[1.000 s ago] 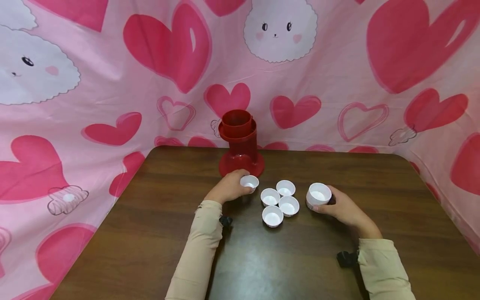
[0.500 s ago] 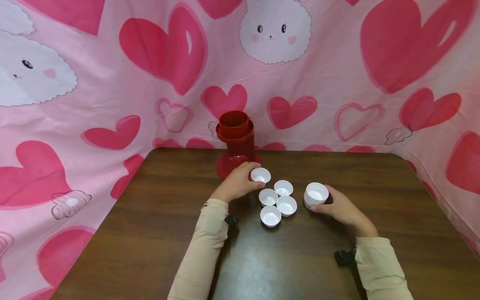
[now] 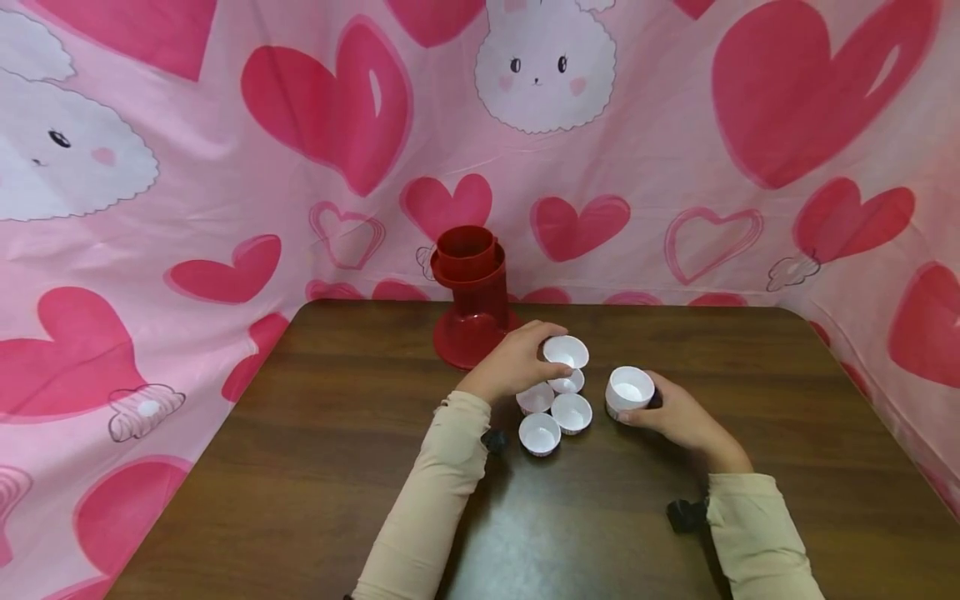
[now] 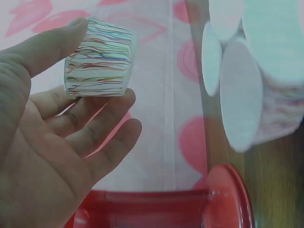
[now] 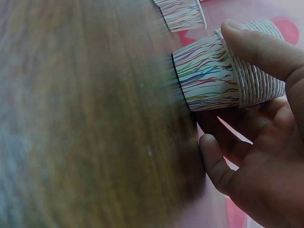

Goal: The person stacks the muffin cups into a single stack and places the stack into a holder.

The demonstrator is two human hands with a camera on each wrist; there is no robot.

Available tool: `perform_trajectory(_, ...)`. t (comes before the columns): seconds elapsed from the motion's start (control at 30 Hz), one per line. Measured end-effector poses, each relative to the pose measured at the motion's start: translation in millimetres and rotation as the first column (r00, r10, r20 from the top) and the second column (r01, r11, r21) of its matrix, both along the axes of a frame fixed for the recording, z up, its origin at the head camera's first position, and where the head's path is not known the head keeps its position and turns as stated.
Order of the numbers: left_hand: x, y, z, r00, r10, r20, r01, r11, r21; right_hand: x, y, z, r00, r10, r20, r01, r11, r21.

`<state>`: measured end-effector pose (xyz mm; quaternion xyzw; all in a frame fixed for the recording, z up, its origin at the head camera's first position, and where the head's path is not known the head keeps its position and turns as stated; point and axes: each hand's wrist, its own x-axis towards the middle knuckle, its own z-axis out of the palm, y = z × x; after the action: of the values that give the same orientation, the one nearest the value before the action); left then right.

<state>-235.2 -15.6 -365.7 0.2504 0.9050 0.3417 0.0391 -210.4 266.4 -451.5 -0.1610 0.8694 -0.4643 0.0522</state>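
Observation:
Between thumb and fingers, my left hand (image 3: 517, 362) pinches a small white paper cup (image 3: 566, 353) and holds it above the cups on the table. Wavy coloured lines cover this cup's (image 4: 99, 59) outside in the left wrist view. My right hand (image 3: 686, 417) grips a stack of nested paper cups (image 3: 628, 388) that stands upright on the table. Many close rims of the stack (image 5: 206, 71) show in the right wrist view. Several single cups (image 3: 572, 414) stand mouth up between the hands; the raised cup and left hand partly hide the rear ones.
Behind the left hand stands a red plastic holder (image 3: 472, 308) with a round base and an open tube on top. The brown wooden table (image 3: 315, 433) ends at a pink heart-printed cloth (image 3: 645, 158) at the back and sides.
Holding its cup, my left hand has moved up and to the right from beside the red holder to over the rear cups. My right hand stays on the stack. The view shifts slightly.

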Motion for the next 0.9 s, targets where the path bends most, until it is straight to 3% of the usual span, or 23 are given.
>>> perform_trajectory(0.17,-0.2,15.5,-0.8,0.999,-0.037,-0.034,0.037,0.999,-0.005,1.2,0.4,-0.3,1.000,0.006,0.014,-0.006,1.000,-0.017)
perform_trajectory(0.5,-1.3,43.8,-0.4,0.993,-0.115,-0.012,0.114,0.993,-0.026,1.5,1.5,-0.4,1.000,0.015,0.008,-0.014,0.998,-0.058)
perform_trajectory(0.7,-3.2,53.6,-5.7,0.992,-0.124,0.034,0.126,0.990,-0.059,1.8,2.2,0.2,1.000,0.018,0.004,-0.018,0.999,-0.050)
perform_trajectory(0.9,-5.6,60.6,-9.5,0.991,-0.129,0.020,0.130,0.988,-0.084,1.3,3.9,-1.5,1.000,0.017,0.017,-0.016,0.999,-0.036)
